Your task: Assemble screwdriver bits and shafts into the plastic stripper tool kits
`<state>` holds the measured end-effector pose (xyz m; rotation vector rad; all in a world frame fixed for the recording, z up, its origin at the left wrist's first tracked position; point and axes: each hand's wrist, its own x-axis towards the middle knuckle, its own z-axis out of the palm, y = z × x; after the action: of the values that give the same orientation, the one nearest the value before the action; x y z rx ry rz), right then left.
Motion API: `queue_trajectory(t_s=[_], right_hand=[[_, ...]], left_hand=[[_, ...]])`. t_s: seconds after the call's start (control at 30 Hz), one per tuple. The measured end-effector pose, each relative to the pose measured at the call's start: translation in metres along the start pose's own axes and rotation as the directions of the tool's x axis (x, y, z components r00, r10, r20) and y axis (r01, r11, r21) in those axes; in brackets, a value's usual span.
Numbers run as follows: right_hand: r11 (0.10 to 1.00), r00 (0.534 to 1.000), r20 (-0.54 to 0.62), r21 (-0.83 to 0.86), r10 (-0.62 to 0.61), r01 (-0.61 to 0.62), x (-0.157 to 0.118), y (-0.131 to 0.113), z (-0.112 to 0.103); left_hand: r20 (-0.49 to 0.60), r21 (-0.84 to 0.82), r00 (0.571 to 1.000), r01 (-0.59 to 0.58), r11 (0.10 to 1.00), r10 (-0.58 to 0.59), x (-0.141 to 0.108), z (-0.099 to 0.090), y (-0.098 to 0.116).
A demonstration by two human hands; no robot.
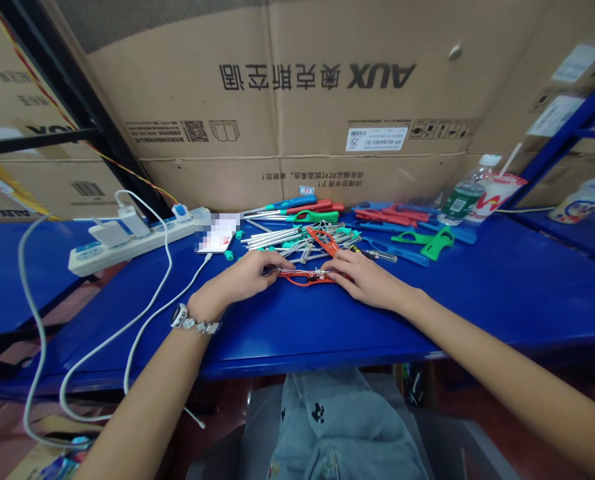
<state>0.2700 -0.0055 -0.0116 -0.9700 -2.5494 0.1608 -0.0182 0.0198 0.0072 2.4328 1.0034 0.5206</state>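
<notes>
Both hands are at an orange lighter housing [305,281] lying low over the blue table, with white wire and small metal parts along it. My left hand [250,275] pinches its left end, where thin metal pieces show. At the opposite end, the fingers of my right hand [365,277] press closed on the housing and the small parts in it. Another orange shell [322,241] lies just behind. Close by is a heap of silver metal tubes [270,238] and teal caps [229,255]. A screwdriver-like tool [377,254] rests beyond my right hand.
Behind stand long lighters [292,205], red shells [395,215], green shells [435,243] and blue shells [395,251]. A power strip [142,241], a phone [218,233] and white cables are left. A bottle [463,197] and a cup [495,195] stand right. Cardboard boxes [307,107] wall the back.
</notes>
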Motion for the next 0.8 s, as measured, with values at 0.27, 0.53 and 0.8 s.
queue_trajectory(t_s=[0.27,0.53,0.8], right_hand=[[0.993,1.000,-0.008,-0.116,0.000,-0.001,0.000,-0.004,0.000],[0.989,0.999,-0.037,-0.148,0.006,-0.011,-0.001,-0.006,0.000],[0.998,0.998,-0.041,0.044,0.036,-0.034,-0.003,-0.002,-0.009]], left_hand=[[-0.074,0.191,0.994,-0.070,0.979,0.085,0.001,0.010,0.012],[-0.032,0.202,0.989,-0.138,0.970,0.147,0.012,0.030,0.020],[-0.055,0.192,0.987,-0.137,0.972,0.150,0.010,0.033,0.018]])
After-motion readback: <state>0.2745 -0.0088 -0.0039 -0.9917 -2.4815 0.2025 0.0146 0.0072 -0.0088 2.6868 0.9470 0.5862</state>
